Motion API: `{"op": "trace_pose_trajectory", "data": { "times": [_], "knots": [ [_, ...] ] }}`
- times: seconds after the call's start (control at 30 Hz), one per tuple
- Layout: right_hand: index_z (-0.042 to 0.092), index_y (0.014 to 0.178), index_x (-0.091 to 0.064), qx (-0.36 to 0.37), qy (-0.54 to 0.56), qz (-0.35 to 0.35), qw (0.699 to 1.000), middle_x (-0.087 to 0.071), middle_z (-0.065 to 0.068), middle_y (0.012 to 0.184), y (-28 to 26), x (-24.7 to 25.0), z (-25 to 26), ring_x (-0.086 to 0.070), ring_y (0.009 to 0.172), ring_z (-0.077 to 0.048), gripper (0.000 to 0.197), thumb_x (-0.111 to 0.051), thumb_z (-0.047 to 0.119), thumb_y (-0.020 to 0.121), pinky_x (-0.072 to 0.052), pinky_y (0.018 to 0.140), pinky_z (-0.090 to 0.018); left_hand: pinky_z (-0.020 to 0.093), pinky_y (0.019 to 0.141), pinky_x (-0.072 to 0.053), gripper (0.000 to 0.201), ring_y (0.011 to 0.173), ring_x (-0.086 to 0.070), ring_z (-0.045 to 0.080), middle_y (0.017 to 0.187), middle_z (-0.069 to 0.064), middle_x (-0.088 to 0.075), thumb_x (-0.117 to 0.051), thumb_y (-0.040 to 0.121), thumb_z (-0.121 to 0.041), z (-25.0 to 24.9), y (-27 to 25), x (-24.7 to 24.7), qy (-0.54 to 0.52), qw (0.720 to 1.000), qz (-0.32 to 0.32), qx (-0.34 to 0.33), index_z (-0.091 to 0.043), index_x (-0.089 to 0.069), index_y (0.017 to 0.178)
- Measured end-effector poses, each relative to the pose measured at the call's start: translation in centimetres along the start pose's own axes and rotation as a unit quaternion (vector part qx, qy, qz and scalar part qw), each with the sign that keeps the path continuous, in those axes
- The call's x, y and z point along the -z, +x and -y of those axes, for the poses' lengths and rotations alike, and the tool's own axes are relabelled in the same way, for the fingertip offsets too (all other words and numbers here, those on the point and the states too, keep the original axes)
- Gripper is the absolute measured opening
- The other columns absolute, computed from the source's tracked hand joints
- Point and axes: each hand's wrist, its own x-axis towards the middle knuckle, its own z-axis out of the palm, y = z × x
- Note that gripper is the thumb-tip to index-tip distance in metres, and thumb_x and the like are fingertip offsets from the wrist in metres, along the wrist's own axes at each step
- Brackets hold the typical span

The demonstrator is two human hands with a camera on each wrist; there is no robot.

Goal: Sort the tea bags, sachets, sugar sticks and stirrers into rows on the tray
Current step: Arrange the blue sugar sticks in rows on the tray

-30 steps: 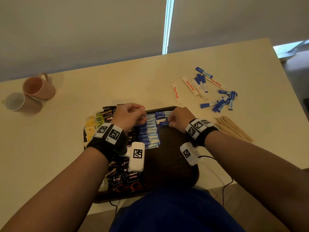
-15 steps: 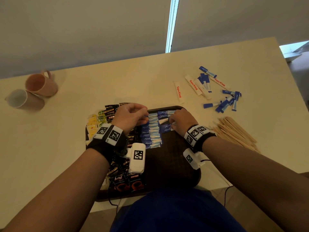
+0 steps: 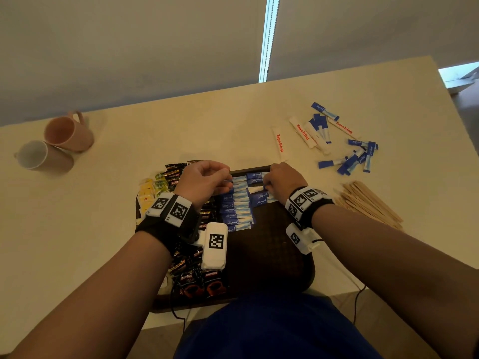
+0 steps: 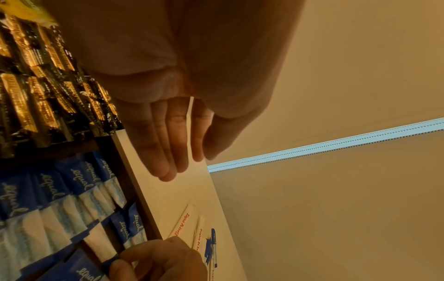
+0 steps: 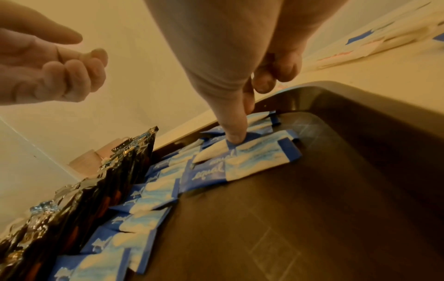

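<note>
A dark brown tray [image 3: 272, 242] holds a row of black Kopiko sachets [image 3: 197, 278], yellow and green tea bags [image 3: 149, 193] at its left edge, and a column of blue Equal sachets [image 3: 237, 206]. A short second column of blue sachets [image 3: 259, 196] lies beside it near the far rim. My right hand [image 3: 267, 186] is on this second column, thumb tip pressed onto a blue sachet [image 5: 250, 163] with the forefinger close behind, pinching its end. My left hand [image 3: 225, 182] hovers over the first column with loosely curled fingers [image 5: 72, 62], and I see nothing held in it.
On the table to the right lie white Tapa King sugar sticks [image 3: 303, 132], loose blue sachets [image 3: 355, 156] and a pile of wooden stirrers [image 3: 368, 203]. Two mugs [image 3: 68, 130] lie at the far left. The tray's right half is bare.
My right hand has stayed on the second column of blue sachets, shifting slightly toward the far rim. The left hand has hardly moved.
</note>
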Motion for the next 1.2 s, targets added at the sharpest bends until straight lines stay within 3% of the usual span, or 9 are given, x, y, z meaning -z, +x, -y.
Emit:
{"op": "trace_pose_trajectory", "data": {
  "times": [0.23, 0.43, 0.67, 0.77, 0.83, 0.9, 0.97, 1.07, 1.2],
  "knots": [
    [0.011, 0.098, -0.073, 0.021, 0.095, -0.068, 0.993, -0.058, -0.004, 0.096, -0.9, 1.2, -0.8, -0.055, 0.095, -0.022, 0.014, -0.062, 0.019, 0.095, -0.047, 0.083, -0.033, 0.026, 0.069, -0.058, 0.008, 0.077, -0.071, 0.017, 0.09, 0.01, -0.073, -0.063, 0.095, -0.007, 0.1, 0.2, 0.5, 0.024, 1.0, 0.011, -0.01, -0.011, -0.069, 0.096],
    [0.015, 0.09, -0.07, 0.047, 0.282, -0.17, 0.943, -0.061, 0.001, 0.086, -1.5, 2.9, 0.9, -0.054, 0.076, -0.012, 0.002, -0.07, 0.015, 0.088, -0.04, 0.069, -0.02, 0.035, 0.081, -0.061, 0.016, 0.09, -0.072, 0.024, 0.102, 0.007, -0.07, -0.068, 0.092, -0.01, -0.1, 0.3, -0.9, 0.095, 0.99, 0.092, -0.041, -0.021, -0.069, 0.104],
    [0.015, 0.096, -0.065, 0.082, 0.302, -0.195, 0.93, -0.057, -0.001, 0.095, -2.0, 3.2, 2.2, -0.051, 0.075, -0.012, 0.01, -0.071, 0.015, 0.088, -0.043, 0.068, -0.019, 0.03, 0.069, -0.063, 0.012, 0.072, -0.074, 0.023, 0.076, 0.013, -0.071, -0.076, 0.085, -0.002, -0.7, 0.1, -1.7, 0.029, 0.999, -0.013, -0.036, -0.004, -0.069, 0.095],
    [0.013, 0.111, -0.063, 0.015, 0.471, -0.172, 0.865, -0.066, -0.002, 0.093, -2.5, 3.4, 2.3, -0.063, 0.066, -0.013, 0.027, -0.074, 0.017, 0.087, -0.052, 0.06, -0.02, 0.031, 0.074, -0.063, 0.007, 0.076, -0.075, 0.025, 0.076, 0.011, -0.074, -0.076, 0.084, -0.001, -0.6, 0.1, -1.2, 0.009, 0.999, -0.026, -0.032, -0.005, -0.073, 0.089],
    [0.007, 0.104, -0.069, -0.006, 0.579, -0.139, 0.803, -0.07, -0.009, 0.08, -2.7, 3.6, 2.8, -0.063, 0.06, -0.017, 0.017, -0.073, 0.01, 0.088, -0.053, 0.056, -0.024, 0.03, 0.073, -0.063, 0.006, 0.076, -0.074, 0.024, 0.076, 0.011, -0.074, -0.073, 0.086, 0.001, -0.7, 0.0, -1.1, -0.037, 0.999, -0.02, -0.014, -0.003, -0.071, 0.09],
    [0.005, 0.094, -0.074, -0.008, 0.625, -0.134, 0.769, -0.068, -0.015, 0.072, -2.7, 3.6, 3.3, -0.059, 0.059, -0.02, 0.008, -0.073, 0.006, 0.087, -0.051, 0.056, -0.026, 0.025, 0.065, -0.061, 0.006, 0.074, -0.074, 0.02, 0.08, 0.012, -0.073, -0.071, 0.088, -0.002, -0.7, -0.1, -1.1, -0.048, 0.999, -0.003, 0.01, -0.004, -0.069, 0.093],
    [0.007, 0.089, -0.076, 0.001, 0.612, -0.151, 0.776, -0.07, -0.016, 0.073, -2.4, 3.8, 3.5, -0.059, 0.059, -0.019, 0.005, -0.074, 0.005, 0.085, -0.051, 0.057, -0.027, 0.027, 0.067, -0.061, 0.008, 0.078, -0.074, 0.018, 0.085, 0.01, -0.073, -0.075, 0.087, -0.01, -0.3, 0.1, -0.9, 0.0, 1.0, -0.021, 0.008, -0.009, -0.069, 0.092],
    [0.006, 0.086, -0.076, 0.013, 0.504, -0.2, 0.84, -0.072, -0.006, 0.073, -2.0, 3.9, 3.6, -0.063, 0.06, -0.008, 0.004, -0.076, 0.008, 0.082, -0.051, 0.061, -0.022, 0.04, 0.081, -0.061, 0.015, 0.083, -0.073, 0.022, 0.083, 0.004, -0.074, -0.08, 0.083, -0.027, 0.1, 0.6, -0.9, 0.124, 0.986, -0.106, -0.034, -0.015, -0.071, 0.086],
    [0.009, 0.086, -0.077, 0.091, 0.352, -0.241, 0.9, -0.066, 0.001, 0.073, -2.1, 4.0, 4.6, -0.055, 0.062, -0.007, 0.005, -0.076, 0.011, 0.082, -0.044, 0.061, -0.019, 0.033, 0.077, -0.061, 0.028, 0.083, -0.076, 0.022, 0.088, 0.013, -0.077, -0.07, 0.092, -0.032, -1.2, -0.3, -1.9, -0.024, 0.999, -0.03, 0.017, -0.004, -0.073, 0.096]
  ]
}}
